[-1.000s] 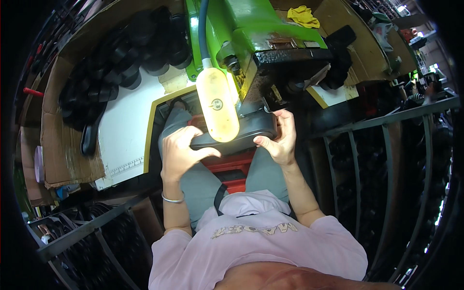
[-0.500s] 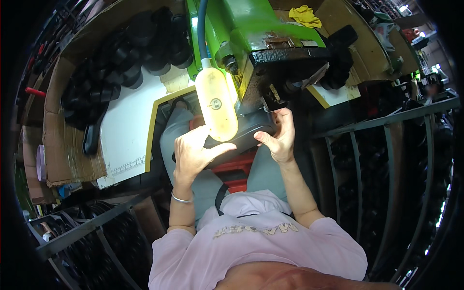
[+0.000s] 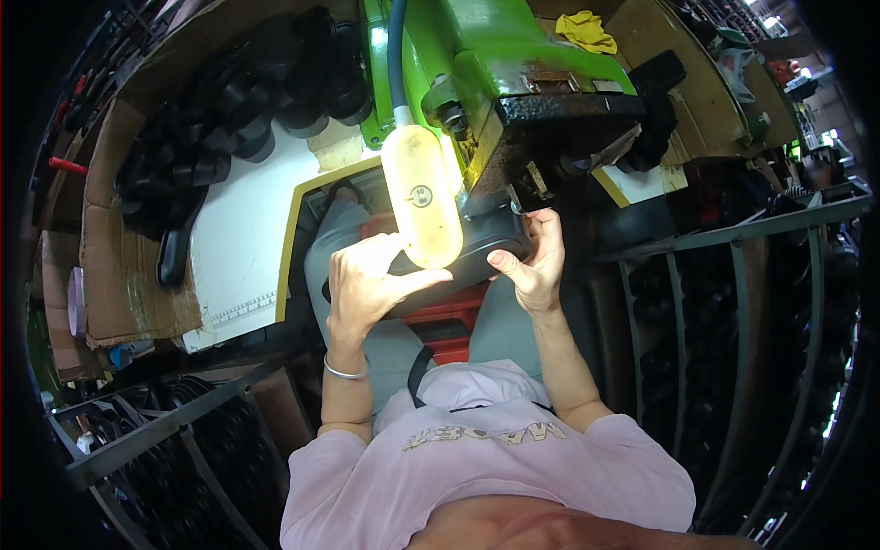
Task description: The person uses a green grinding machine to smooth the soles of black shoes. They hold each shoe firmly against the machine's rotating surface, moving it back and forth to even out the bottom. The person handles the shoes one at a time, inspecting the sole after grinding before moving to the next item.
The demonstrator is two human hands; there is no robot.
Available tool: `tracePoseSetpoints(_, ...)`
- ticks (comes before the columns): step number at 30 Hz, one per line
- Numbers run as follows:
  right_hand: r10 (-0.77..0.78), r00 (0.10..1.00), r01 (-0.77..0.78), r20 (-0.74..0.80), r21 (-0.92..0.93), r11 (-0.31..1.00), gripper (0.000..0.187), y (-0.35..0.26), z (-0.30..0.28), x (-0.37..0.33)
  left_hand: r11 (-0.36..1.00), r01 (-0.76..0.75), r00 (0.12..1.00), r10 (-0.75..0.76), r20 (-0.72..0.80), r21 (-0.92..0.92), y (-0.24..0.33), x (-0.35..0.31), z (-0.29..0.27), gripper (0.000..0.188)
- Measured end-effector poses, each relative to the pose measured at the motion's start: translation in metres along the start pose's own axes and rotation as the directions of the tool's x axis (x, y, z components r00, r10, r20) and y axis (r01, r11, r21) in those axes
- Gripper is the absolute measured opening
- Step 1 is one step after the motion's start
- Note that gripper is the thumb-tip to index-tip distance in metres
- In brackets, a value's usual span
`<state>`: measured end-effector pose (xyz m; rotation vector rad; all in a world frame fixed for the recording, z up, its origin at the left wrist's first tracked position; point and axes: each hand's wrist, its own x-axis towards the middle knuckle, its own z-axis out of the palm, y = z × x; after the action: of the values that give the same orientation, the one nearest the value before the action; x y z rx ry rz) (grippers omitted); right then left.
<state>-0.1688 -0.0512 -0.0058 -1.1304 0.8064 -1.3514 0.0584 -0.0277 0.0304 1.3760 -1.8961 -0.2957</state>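
Observation:
My left hand (image 3: pixel 359 286) and my right hand (image 3: pixel 539 268) both grip a long black shoe sole (image 3: pixel 477 266), one at each end. Its far side and the fingertips under it are hidden. The sole lies beneath the dark working head (image 3: pixel 564 124) of a green machine (image 3: pixel 500 55), and its upper right part appears close to a small metal part (image 3: pixel 527 194) there. Whether they touch, I cannot tell. A pale yellow oval lamp (image 3: pixel 422 197) hangs from a blue-grey cable and covers part of the sole next to my left fingers.
Black heeled soles (image 3: pixel 247 101) are heaped in a cardboard box (image 3: pixel 128 266) on the left of a white, yellow-edged tabletop (image 3: pixel 234 243). A yellow cloth (image 3: pixel 587 32) lies at the back right. Metal racks (image 3: pixel 724 234) flank me, and a red stool (image 3: pixel 449 325) shows below the sole.
The machine and lamp sit slightly further right in the picture. Both hands keep their hold on the sole, with only a very small shift.

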Motion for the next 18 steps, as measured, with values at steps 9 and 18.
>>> tracePoseSetpoints(9, -0.019, 1.000, 0.020, 0.011, -0.059, 0.998, 0.063, -0.006, -0.001, -0.001, 0.994, -0.010, 0.996, 0.000, -0.092, -0.112, -0.006, -0.010, 0.017, 0.043)
tracePoseSetpoints(18, -0.018, 1.000, 0.018, 0.003, -0.002, 1.000, 0.063, 0.000, -0.001, -0.004, 0.998, -0.030, 0.997, 0.026, -0.076, -0.047, -0.004, -0.005, 0.009, 0.044)
